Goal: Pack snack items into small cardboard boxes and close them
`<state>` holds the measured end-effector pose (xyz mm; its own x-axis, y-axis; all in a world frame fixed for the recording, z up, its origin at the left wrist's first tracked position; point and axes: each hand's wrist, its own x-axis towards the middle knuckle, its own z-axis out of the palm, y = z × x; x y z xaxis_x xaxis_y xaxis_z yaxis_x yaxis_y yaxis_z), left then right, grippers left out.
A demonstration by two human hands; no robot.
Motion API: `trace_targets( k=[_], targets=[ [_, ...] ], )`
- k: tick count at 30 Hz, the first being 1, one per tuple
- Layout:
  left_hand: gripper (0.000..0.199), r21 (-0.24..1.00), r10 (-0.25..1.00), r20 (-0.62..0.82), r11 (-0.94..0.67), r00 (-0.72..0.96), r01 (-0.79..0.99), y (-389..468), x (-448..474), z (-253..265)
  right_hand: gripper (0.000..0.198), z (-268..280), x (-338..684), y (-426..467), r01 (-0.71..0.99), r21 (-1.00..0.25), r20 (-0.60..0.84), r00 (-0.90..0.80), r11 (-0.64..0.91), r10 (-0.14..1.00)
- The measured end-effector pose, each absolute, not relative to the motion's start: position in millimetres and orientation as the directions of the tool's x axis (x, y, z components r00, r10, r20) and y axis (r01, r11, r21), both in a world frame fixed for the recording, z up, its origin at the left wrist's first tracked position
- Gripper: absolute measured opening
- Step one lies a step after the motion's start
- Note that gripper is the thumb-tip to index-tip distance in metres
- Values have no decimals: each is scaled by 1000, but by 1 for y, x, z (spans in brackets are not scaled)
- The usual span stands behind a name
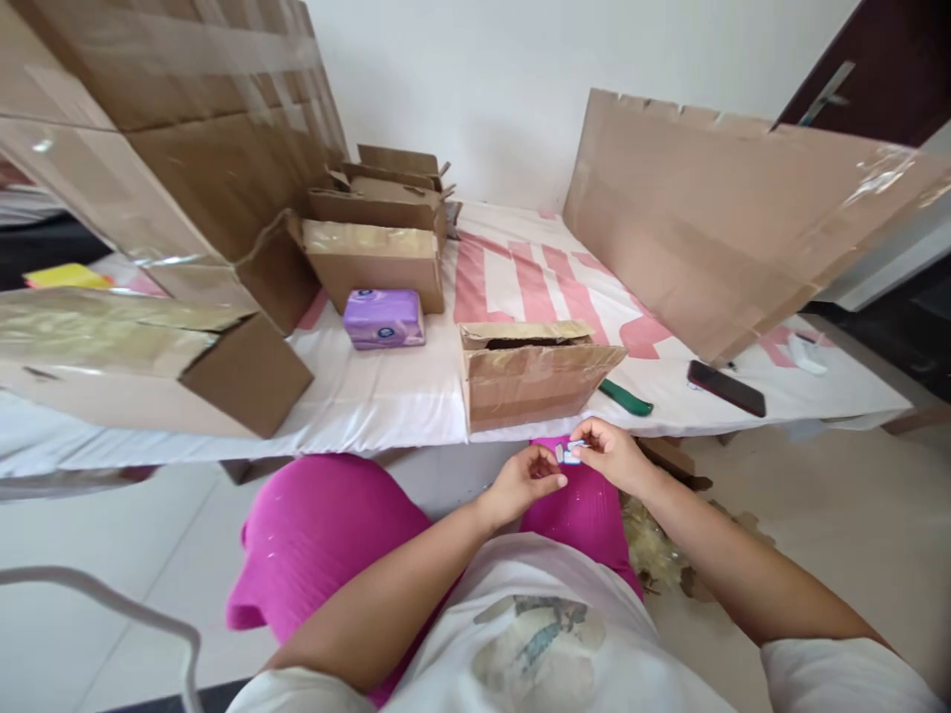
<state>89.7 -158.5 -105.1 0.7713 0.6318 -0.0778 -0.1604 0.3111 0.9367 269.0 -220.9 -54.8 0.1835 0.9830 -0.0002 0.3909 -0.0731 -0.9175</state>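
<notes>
My left hand (526, 483) and my right hand (610, 456) meet above my right thigh, just below the table edge. Small flat white-and-blue pieces (572, 456) show between them; their kind is too small to make out. The fingers of my right hand are closed in a pinch on one. My left hand is curled, with a small greyish piece at its fingertips. Just beyond the hands a small cardboard box (531, 384) stands upright on the white-and-pink cloth (386, 396). A green-handled cutter (626, 398) lies to the right of this box.
Purple tissue pack (384, 319) and taped cartons (371, 262) stand at back left. A long box (126, 366) lies at left, below a tall carton (223, 129). At right are a large cardboard sheet (713, 218) and a phone (726, 387). Scraps (658, 545) lie on the floor.
</notes>
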Motion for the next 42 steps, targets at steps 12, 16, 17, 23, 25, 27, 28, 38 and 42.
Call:
trace_targets(
  k=[12, 16, 17, 23, 25, 27, 28, 38, 42],
  targets=[
    [33, 867, 780, -195, 420, 594, -268, -145, 81, -113, 27, -81, 222, -205, 167, -984, 3, 370, -63, 929],
    [34, 871, 794, -178, 402, 581, -283, -146, 84, -108, 29, -86, 219, -204, 164, -983, -16, 370, -82, 929],
    [35, 870, 794, -171, 399, 583, -288, -147, 84, -107, 29, -87, 219, -204, 163, -983, -15, 374, -81, 927],
    [33, 872, 793, -171, 398, 585, -284, -146, 86, -106, 29, -90, 220, -205, 136, -988, -27, 335, -76, 942],
    [32, 871, 794, -184, 405, 580, -277, -146, 86, -107, 31, -90, 221, -206, 117, -990, -33, 320, -74, 947],
    [31, 866, 791, -199, 418, 579, -273, -146, 85, -108, 33, -89, 221, -207, 111, -991, -33, 333, -74, 942],
    [31, 863, 788, -206, 426, 580, -272, -146, 85, -109, 33, -89, 222, -208, 119, -990, -30, 348, -76, 937],
    [37, 849, 786, -176, 426, 593, -313, -148, 84, -106, 27, -85, 219, -206, 193, -981, 71, 352, 1, 933],
    [43, 835, 771, -141, 429, 621, -344, -147, 83, -102, 28, -85, 219, -205, 141, -989, -2, 313, -48, 950]
  ],
)
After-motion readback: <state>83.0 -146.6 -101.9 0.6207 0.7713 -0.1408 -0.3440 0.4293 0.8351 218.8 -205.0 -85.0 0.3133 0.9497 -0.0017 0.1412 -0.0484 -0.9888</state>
